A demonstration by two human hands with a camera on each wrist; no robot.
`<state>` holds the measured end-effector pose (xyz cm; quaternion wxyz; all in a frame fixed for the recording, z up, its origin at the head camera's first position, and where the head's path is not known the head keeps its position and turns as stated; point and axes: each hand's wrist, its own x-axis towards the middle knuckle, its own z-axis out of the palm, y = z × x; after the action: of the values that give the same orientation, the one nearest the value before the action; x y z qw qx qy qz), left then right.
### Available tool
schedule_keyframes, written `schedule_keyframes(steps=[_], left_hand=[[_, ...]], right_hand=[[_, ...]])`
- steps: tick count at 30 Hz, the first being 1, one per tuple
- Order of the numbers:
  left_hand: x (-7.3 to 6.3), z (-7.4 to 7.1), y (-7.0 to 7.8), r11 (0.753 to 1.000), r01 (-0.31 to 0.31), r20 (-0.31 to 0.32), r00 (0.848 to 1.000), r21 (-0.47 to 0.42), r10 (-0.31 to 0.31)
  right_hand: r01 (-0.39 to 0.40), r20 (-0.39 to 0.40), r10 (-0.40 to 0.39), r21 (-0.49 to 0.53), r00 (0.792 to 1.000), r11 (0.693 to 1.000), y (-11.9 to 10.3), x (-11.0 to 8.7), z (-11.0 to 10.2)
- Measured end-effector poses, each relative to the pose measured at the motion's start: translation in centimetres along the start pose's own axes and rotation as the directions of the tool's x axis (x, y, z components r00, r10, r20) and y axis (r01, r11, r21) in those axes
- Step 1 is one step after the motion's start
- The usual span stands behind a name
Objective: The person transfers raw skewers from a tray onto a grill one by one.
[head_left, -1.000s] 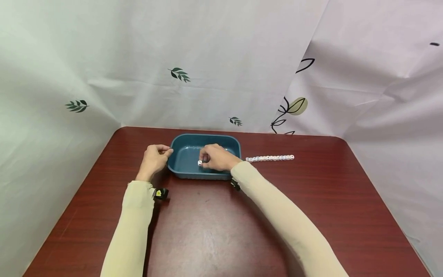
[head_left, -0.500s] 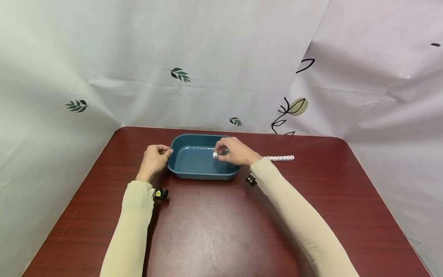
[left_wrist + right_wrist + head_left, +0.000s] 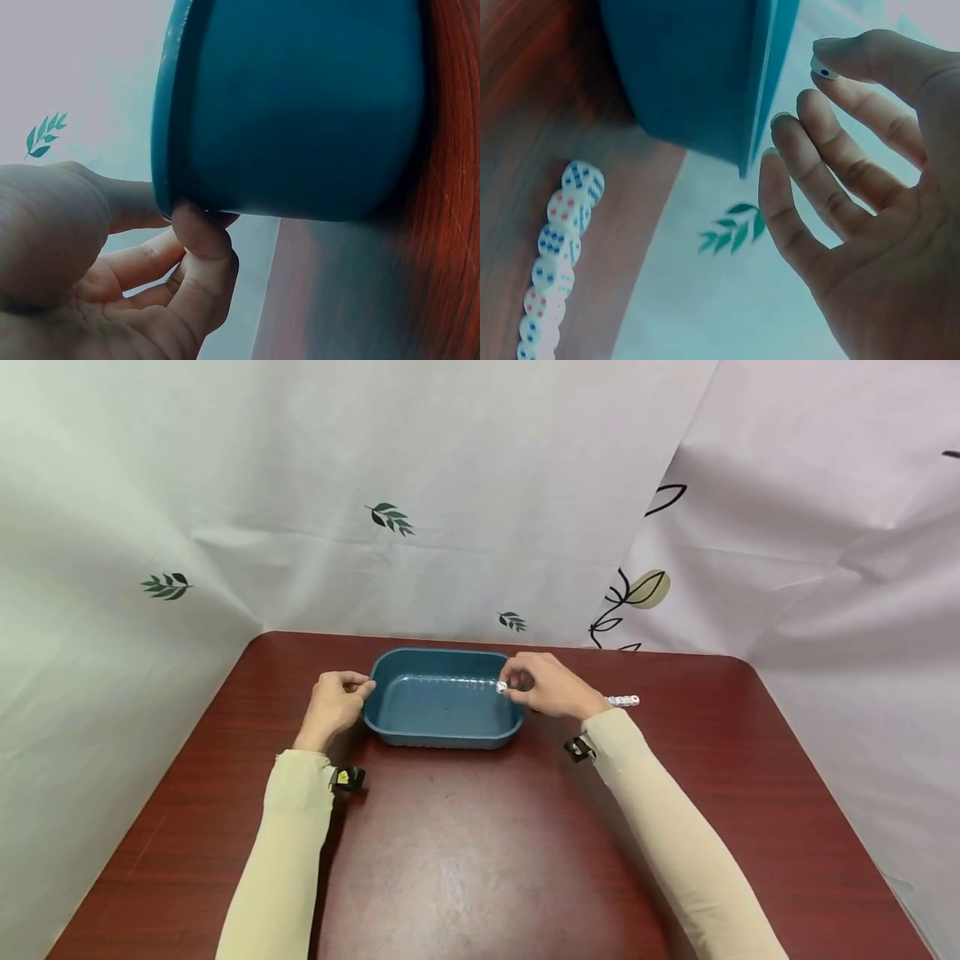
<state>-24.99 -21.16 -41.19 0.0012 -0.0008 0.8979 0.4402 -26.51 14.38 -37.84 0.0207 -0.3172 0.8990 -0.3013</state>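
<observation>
A blue-green plastic tub [image 3: 442,742] with rounded corners stands near the back of the table. My left hand [image 3: 333,710] pinches the tub's left rim; in the left wrist view the thumb and fingers [image 3: 202,232] meet at its edge. Over the right end of the tub, my right hand [image 3: 555,687] holds a white die [image 3: 502,687] between thumb and finger. The right wrist view shows only part of that die [image 3: 824,71], with a blue pip. To the right of the tub lies a straight row of white dice [image 3: 559,244], partly hidden behind my right hand in the head view.
The reddish-brown wooden table [image 3: 450,843] has rounded far corners. A white cloth [image 3: 450,527] with leaf prints hangs behind and along both sides. A small black device [image 3: 348,778] is strapped at the left wrist, another [image 3: 579,748] at the right.
My right hand has moved right and slightly back with the die, from above the tub's middle to its right end, covering more of the row. The left hand has stayed on the rim.
</observation>
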Motion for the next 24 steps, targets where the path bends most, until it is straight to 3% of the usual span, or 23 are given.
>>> schedule_keyframes(steps=[17, 24], left_hand=[[0.1, 0.1, 0.0, 1.0, 0.008, -0.014, 1.0, -0.004, -0.008], [0.1, 0.2, 0.0, 1.0, -0.011, -0.03, 0.999, 0.005, 0.011]], right_hand=[[-0.047, -0.124, 0.055, 0.064, 0.991, 0.997, 3.3, -4.0, -1.8], [-0.082, -0.136, 0.092, 0.073, 0.987, 0.994, 4.4, -5.5, -2.4]])
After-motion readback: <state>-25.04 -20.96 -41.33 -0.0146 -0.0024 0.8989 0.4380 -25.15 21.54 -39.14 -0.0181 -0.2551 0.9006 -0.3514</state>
